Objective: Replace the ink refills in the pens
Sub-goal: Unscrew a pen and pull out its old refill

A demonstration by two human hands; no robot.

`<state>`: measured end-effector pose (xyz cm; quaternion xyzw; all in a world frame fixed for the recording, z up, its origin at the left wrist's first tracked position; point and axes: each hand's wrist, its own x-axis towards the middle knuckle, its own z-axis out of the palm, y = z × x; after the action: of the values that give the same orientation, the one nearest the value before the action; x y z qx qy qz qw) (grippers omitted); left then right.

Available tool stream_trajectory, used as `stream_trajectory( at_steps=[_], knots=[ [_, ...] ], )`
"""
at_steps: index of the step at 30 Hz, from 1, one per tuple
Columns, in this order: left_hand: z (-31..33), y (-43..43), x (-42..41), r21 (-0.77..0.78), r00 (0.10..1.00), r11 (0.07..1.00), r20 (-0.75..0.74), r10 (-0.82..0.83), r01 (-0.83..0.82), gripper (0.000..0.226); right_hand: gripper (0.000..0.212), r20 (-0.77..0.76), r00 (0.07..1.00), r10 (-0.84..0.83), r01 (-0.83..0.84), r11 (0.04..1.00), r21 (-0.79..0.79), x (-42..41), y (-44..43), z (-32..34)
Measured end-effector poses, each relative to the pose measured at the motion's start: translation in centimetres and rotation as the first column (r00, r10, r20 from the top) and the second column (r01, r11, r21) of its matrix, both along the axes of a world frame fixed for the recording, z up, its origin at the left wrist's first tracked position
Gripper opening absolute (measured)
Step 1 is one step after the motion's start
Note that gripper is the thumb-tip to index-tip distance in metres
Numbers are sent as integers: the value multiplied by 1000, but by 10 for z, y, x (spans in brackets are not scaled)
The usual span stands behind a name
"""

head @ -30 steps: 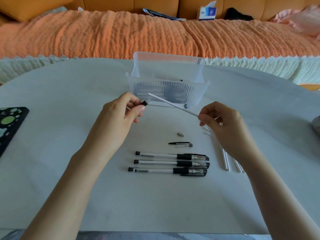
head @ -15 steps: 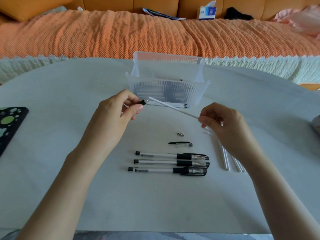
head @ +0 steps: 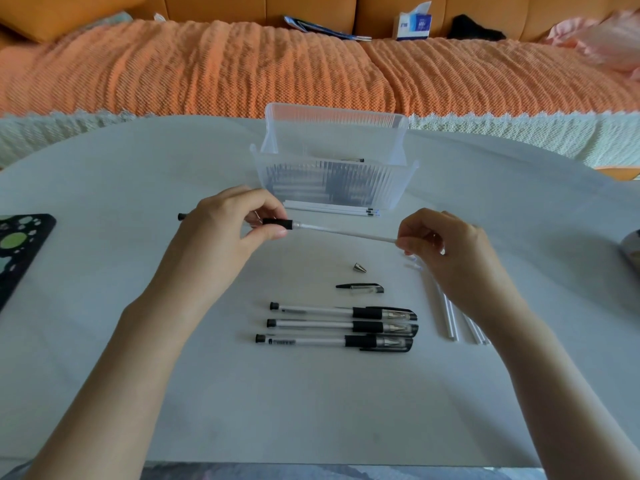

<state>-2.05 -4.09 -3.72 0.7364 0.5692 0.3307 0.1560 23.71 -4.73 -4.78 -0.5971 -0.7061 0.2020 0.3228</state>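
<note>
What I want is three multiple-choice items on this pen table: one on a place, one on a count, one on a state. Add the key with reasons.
1. Where does the metal tip lie? A in a cup; B on the table, just beyond the loose cap; C on a plate.
2. How many capped pens lie in a row? A two; B five; C three.
3. How is the white refill held? A pinched by the right hand, its other end at the barrel in the left hand; B flat on the table; C snapped in two.
Key: B, it sits alone above the cap; C, three lie parallel; A, it spans between both hands.
</note>
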Motion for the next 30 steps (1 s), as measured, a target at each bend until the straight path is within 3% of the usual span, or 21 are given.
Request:
stream_trajectory(
  at_steps=[10, 23, 30],
  knots=[
    [-6, -14, 36, -120, 976, 969, 9, -218, 218, 9, 14, -97, 985, 145, -142, 989, 40, -35, -13, 1],
    [-4, -18, 43, -44, 975, 975, 29, -219, 220, 13, 3, -390, 913, 121, -159, 985, -66, -32, -15, 8],
    [-5, -19, 44, -9, 977, 977, 8, -213, 213, 5, 13, -285, 952, 113, -162, 975, -155, -26, -14, 10]
  ],
)
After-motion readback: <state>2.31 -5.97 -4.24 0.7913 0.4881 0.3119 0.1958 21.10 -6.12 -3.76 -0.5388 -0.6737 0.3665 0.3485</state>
